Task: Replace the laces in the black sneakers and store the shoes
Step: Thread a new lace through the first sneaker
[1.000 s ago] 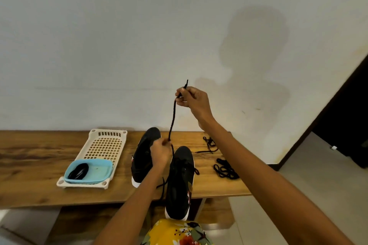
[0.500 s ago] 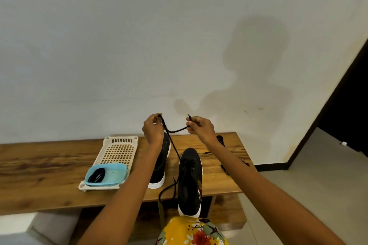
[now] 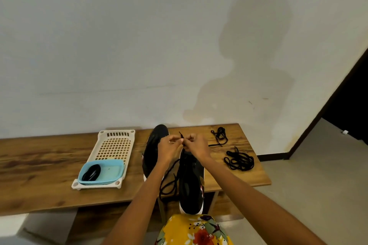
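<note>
At centre frame I pinch a black lace (image 3: 168, 180) between my left hand (image 3: 170, 146) and right hand (image 3: 196, 148) above the nearer sneaker (image 3: 191, 183), part-laced I judge, the second sneaker (image 3: 152, 151) and storing apparently remaining.

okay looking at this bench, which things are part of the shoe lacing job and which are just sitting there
Part of the job:
- near black sneaker with white sole, being laced
- far black sneaker
- black lace both hands pinch: left hand, right hand
- two loose black lace bundles

Lying about:
- cream perforated plastic tray
- light blue dish with a black item inside
</note>
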